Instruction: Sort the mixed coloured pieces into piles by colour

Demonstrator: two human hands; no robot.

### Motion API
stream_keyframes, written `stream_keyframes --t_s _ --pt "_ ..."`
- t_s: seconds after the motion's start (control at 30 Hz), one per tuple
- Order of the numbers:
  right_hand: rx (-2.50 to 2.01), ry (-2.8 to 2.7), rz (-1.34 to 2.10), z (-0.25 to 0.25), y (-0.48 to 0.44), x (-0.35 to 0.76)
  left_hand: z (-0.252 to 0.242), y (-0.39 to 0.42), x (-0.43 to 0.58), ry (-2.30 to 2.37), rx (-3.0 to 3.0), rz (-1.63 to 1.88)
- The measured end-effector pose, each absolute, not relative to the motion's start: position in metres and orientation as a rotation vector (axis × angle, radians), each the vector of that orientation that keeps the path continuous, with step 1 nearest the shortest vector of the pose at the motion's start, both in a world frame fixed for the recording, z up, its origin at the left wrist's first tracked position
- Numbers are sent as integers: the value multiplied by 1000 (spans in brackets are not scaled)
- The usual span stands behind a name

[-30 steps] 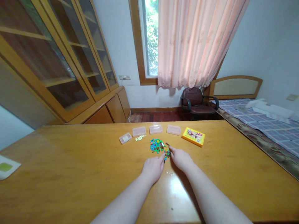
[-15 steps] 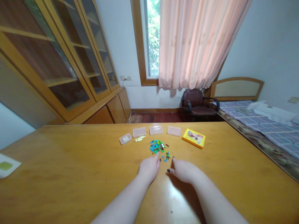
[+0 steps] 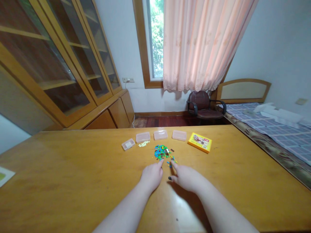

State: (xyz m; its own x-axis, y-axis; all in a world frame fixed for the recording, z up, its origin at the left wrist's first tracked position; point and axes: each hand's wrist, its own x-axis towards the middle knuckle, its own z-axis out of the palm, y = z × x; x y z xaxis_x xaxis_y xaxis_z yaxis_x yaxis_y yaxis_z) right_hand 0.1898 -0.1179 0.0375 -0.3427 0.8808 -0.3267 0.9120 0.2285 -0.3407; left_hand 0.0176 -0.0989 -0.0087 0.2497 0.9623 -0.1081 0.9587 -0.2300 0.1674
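Note:
A pile of small building bricks (image 3: 160,151) in blue, green, brown and yellow lies on the wooden table (image 3: 73,168). At its near edge is my left hand (image 3: 152,176), index finger stretched out to the green bricks and the other fingers hard to see. My right hand (image 3: 186,176) has its index finger on or just over a smaller group of bricks (image 3: 170,164), right of the pile. Its thumb is held apart, and no brick shows in its grasp. A patch of cream pieces (image 3: 144,144) lies behind and left of the pile.
Along the back stand three clear plastic boxes (image 3: 143,137), (image 3: 160,134), (image 3: 179,135). A smaller clear box (image 3: 128,144) holds something whitish. To their right lies a yellow carton (image 3: 200,142). Beyond the table are a chair (image 3: 204,105) and a bed (image 3: 272,119).
My right hand has moved left, its index finger now over the smaller brick group. My left thumb has gone out of sight. The whole view has shifted slightly.

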Motion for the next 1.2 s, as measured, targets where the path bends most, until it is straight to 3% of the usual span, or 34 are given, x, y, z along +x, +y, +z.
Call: stream_keyframes --t_s 0.67,1.2 --pt "2003 2289 -588 28 -105 196 -2 -101 38 1594 2518 -32" --pt "1922 2299 -626 26 -105 194 -2 -103 36 1564 2539 10"
